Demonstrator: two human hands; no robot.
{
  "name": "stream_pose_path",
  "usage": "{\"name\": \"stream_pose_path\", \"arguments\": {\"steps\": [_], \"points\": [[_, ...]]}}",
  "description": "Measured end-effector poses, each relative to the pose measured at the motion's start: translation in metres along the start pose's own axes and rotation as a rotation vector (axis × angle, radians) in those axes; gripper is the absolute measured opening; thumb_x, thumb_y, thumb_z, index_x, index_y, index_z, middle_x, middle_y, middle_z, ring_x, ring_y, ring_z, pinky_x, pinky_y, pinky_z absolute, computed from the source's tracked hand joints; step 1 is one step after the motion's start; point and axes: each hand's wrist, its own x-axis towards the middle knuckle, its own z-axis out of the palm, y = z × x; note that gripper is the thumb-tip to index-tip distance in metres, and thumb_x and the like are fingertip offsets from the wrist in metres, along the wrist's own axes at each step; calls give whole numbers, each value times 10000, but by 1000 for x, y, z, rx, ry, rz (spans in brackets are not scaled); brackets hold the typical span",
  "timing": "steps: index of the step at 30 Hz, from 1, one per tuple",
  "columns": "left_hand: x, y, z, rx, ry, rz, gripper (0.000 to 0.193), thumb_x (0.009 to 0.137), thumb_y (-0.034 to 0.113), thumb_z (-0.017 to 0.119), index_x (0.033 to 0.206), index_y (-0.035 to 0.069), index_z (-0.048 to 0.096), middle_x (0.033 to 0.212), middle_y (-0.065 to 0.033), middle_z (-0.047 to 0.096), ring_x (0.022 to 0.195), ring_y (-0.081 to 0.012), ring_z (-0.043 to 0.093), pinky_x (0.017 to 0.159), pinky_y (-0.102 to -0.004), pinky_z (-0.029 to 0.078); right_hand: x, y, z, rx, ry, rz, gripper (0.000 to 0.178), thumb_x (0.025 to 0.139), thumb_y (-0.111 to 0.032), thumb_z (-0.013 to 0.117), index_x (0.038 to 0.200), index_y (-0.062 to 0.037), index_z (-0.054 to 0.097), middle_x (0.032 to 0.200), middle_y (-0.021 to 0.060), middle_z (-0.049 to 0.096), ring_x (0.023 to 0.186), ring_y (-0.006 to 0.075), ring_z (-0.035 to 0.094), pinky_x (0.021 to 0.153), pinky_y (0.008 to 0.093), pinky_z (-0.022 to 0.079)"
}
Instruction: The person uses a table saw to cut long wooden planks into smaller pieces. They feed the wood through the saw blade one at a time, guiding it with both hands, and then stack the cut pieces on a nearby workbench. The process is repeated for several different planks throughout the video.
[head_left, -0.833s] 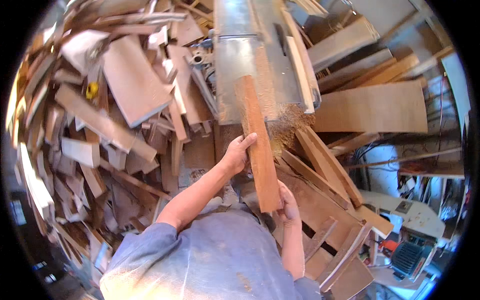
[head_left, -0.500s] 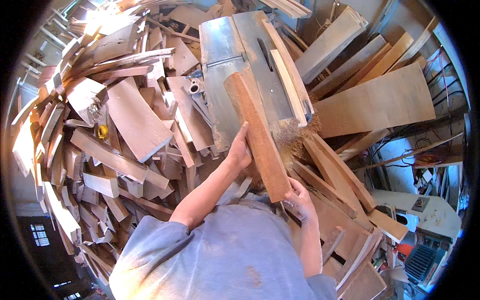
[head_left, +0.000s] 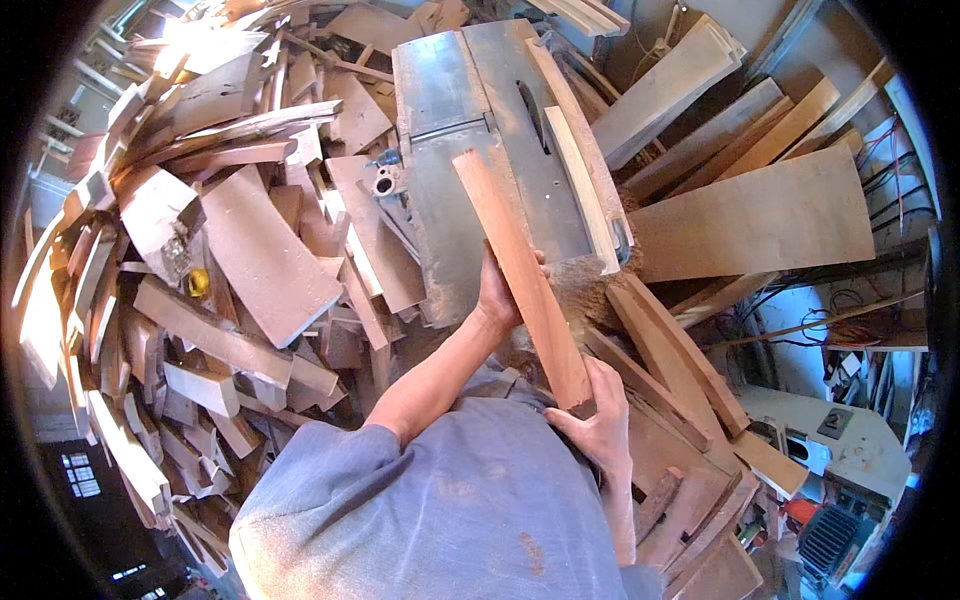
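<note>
Jumbled wood offcuts (head_left: pixel 265 250) crowd the workshop's left side. Just beyond the grey-blue shirt (head_left: pixel 440 500), the right hand (head_left: pixel 600 415) grasps the near end of a reddish-brown board (head_left: pixel 525 280), thumb and fingers bent around it. Farther up, the left hand (head_left: pixel 500 292) clasps it from beneath, thumb at its left edge, fingertips past its right. Its far end slants over a metal machine table (head_left: pixel 440 220), with bare surface around it; a pale wooden strip (head_left: pixel 583 190) edges the right.
</note>
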Motion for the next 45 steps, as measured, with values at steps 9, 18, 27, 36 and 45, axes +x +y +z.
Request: {"name": "stream_pose_path", "arguments": {"steps": [9,18,27,36,45], "points": [[32,42,-13,80,240,-20,941,906,859,430,1421,78,522,1245,-194,629,1152,-340,625,1035,-534,508,60,-24,26,143,155,471,722,720,-153,841,1367,8,566,1236,160,687,1186,247,644,1044,387,490],[66,227,-91,552,581,-40,469,919,400,787,1171,50,604,1130,-138,668,1069,-365,684,987,-532,557,63,-28,-2,189,7,468,727,670,-115,852,1333,10,582,1286,174,699,1207,255,668,1059,386,495],[32,232,-97,497,581,-17,420,1001,446,677,1117,55,572,1061,-124,685,1070,-434,697,945,-567,578,78,-50,3,87,-87,358,687,634,-19,801,1297,-18,619,1375,161,665,1267,339,645,1088,425,496],[16,227,-60,458,592,-3,309,1041,353,608,1059,53,535,1053,-131,672,1014,-427,706,915,-557,591,60,-41,-8,107,-76,291,674,640,-35,819,1287,1,634,1356,178,672,1259,331,651,1076,405,502],[9,195,-64,402,568,-85,420,1089,441,444,1127,42,569,1106,-144,676,1097,-419,654,1037,-586,493,16,3,-27,350,19,446,725,654,-135,883,1310,14,614,1274,151,701,1170,250,681,1015,381,527]]}}
